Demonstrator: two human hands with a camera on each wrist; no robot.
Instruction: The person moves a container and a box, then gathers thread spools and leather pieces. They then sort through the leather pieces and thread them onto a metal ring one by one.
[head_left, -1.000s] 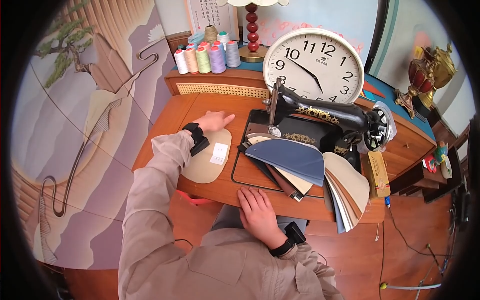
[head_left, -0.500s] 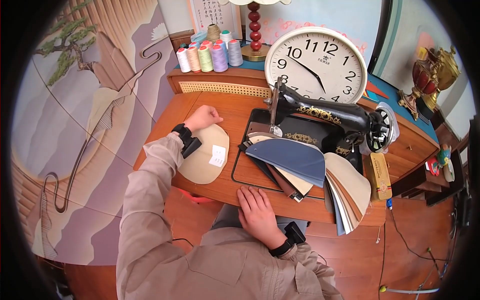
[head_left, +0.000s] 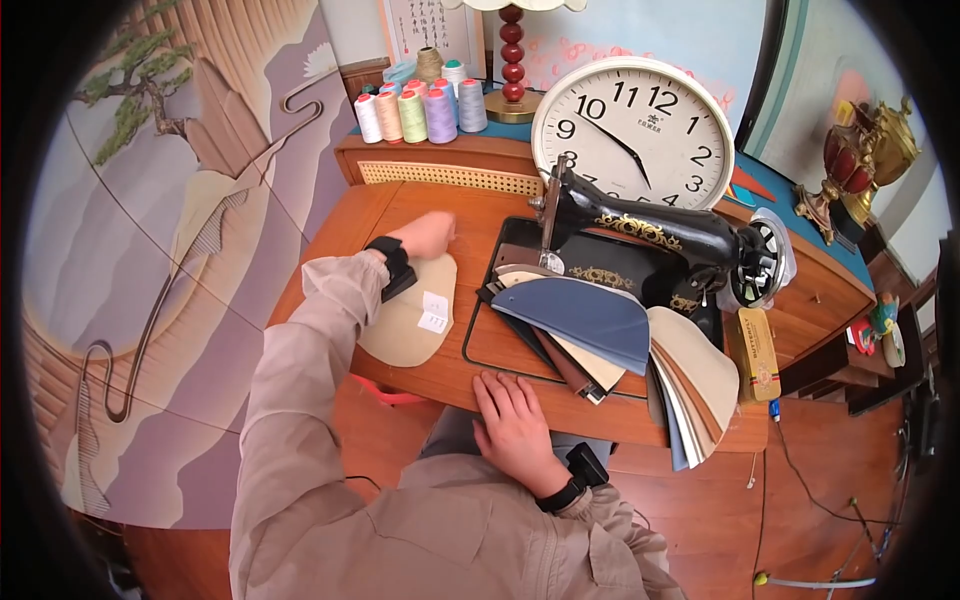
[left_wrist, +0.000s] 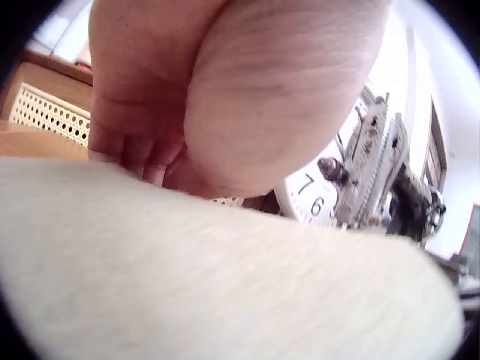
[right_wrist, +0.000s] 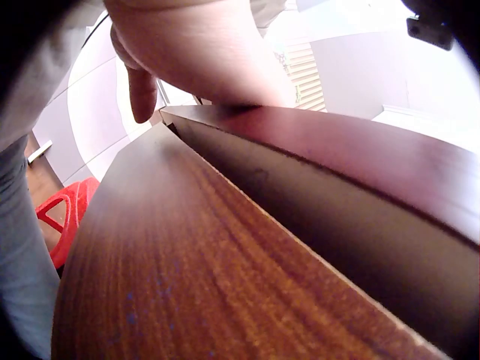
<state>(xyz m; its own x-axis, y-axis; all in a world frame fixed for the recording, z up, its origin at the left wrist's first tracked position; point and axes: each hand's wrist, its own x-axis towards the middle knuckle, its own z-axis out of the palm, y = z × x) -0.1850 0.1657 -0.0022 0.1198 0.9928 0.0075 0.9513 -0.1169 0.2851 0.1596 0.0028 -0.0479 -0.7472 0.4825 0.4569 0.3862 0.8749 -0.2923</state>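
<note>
In the head view my left hand is bent down at the far end of a flat, rounded beige piece on the tabletop. A white printed label lies on that piece. From the left wrist, the fingers of the left hand look bent, and their tips are hidden behind the near beige surface; I cannot tell whether they grip it. My right hand rests palm down on the front edge of the wooden table, fingers stretched forward, holding nothing.
A black sewing machine stands right of the left hand. Fanned colour swatches lie before it, more swatches overhang the front edge, beside a yellow box. Behind are thread spools and a large clock.
My left hand first lay with fingers and thumb spread, then drew back slightly left, and now has shifted right with its fingers bent down. The right hand keeps its place.
</note>
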